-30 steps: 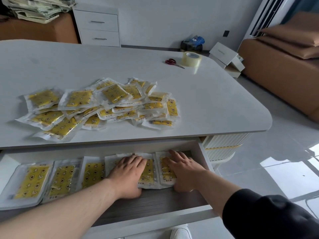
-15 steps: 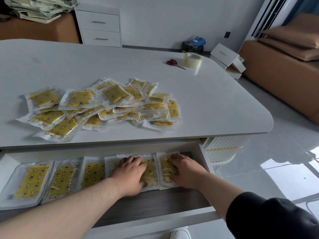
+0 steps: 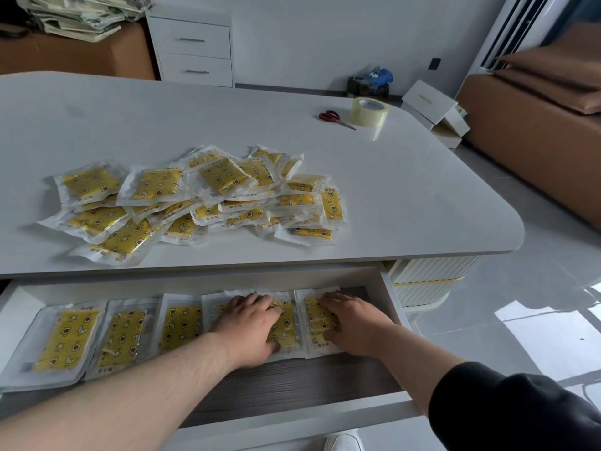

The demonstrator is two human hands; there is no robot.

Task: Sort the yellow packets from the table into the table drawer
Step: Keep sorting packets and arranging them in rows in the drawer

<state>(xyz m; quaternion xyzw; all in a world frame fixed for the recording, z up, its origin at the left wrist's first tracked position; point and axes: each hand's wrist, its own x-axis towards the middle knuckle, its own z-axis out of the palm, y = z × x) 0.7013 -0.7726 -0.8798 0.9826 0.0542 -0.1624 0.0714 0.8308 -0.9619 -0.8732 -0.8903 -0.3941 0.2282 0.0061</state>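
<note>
A loose pile of yellow packets (image 3: 201, 200) lies mid-frame on the desk (image 3: 406, 183), with a row in the drawer (image 3: 393, 297) below. The left hand (image 3: 250, 323) and right hand (image 3: 356, 323) press the rightmost two, fingers (image 3: 260, 299) seemingly flat, not pinching. The packets look light, limp and slick, so pinch a sealed edge.

The white table (image 3: 422, 196) has a rounded right end. On its near left part lies a loose, overlapping heap of yellow packets (image 3: 195, 200). Far right on the top, red-handled scissors (image 3: 335, 118) lie just beside a roll of clear tape (image 3: 369, 111). Below the near edge, the open drawer (image 3: 292, 382) holds a row of packets (image 3: 120, 333) flat on its dark wood-grain bottom.
</note>
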